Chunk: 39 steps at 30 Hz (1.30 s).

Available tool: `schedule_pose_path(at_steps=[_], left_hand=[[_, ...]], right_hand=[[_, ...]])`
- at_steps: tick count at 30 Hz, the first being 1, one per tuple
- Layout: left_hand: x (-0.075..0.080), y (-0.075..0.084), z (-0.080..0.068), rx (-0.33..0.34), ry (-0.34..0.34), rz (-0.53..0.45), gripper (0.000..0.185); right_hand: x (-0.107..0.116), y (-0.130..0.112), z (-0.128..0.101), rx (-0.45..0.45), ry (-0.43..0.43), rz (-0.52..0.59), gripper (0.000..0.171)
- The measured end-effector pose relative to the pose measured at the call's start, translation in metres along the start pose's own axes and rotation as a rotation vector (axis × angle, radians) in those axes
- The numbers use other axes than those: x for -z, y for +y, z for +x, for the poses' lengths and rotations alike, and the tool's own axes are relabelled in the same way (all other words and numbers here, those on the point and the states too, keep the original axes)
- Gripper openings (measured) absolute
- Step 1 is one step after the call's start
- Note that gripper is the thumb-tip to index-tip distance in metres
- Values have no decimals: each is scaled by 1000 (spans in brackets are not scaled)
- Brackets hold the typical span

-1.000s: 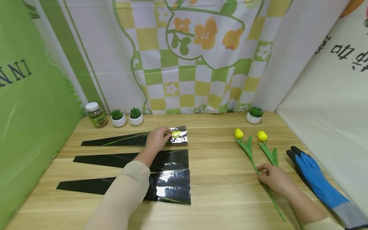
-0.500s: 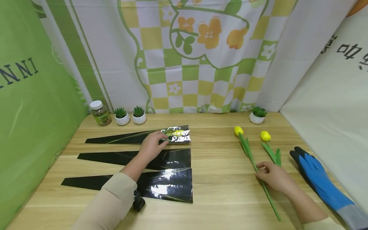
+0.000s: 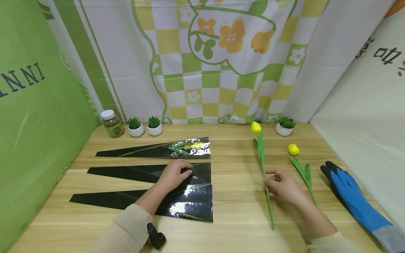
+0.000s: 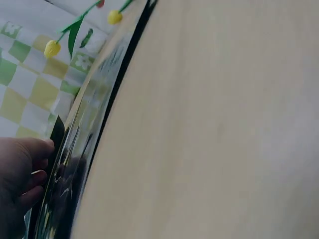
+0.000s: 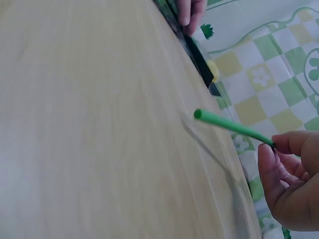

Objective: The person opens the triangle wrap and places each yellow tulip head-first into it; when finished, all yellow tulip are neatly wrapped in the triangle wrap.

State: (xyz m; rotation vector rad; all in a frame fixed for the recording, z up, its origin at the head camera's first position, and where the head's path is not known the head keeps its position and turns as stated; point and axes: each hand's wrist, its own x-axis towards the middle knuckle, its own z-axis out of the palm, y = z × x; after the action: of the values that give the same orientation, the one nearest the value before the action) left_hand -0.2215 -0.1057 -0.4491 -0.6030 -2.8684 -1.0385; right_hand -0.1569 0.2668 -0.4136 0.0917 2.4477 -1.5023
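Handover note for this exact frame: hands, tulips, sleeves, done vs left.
Left hand: fingers on the wide end of the middle black sleeve, grip unclear.
Right hand: pinches the stem of a yellow tulip, stem end clear of the table in the right wrist view.
Done: the far sleeve already holds a tulip.
Left: the held tulip, the second tulip lying on the table, the middle sleeve and the near sleeve, both apparently unfilled.

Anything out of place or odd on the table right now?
One oddity: a blue and black work glove lies at the table's right edge, unlike the flower items. Otherwise tidy: three black sleeves lie in a row, and the right hand holds one yellow tulip.
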Motion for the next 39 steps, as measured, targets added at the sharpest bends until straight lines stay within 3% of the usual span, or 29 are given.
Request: schedule_pose_path(at_steps=[14, 23, 28, 33, 39], left_hand=[[-22, 4, -11, -80, 3, 82, 21], [-26, 6, -10, -52, 8, 73, 27], [-27, 5, -10, -66, 30, 95, 23], [-26, 6, -11, -72, 61, 111, 20], [-24, 8, -10, -42, 102, 32, 19]], right_hand=[[-38, -22, 23, -35, 86, 349, 51], [-56, -37, 38, -21, 160, 582, 50], [-63, -39, 44, -17, 198, 683, 36], [-66, -39, 49, -23, 225, 735, 29], [-66, -38, 52, -42, 256, 730, 35]])
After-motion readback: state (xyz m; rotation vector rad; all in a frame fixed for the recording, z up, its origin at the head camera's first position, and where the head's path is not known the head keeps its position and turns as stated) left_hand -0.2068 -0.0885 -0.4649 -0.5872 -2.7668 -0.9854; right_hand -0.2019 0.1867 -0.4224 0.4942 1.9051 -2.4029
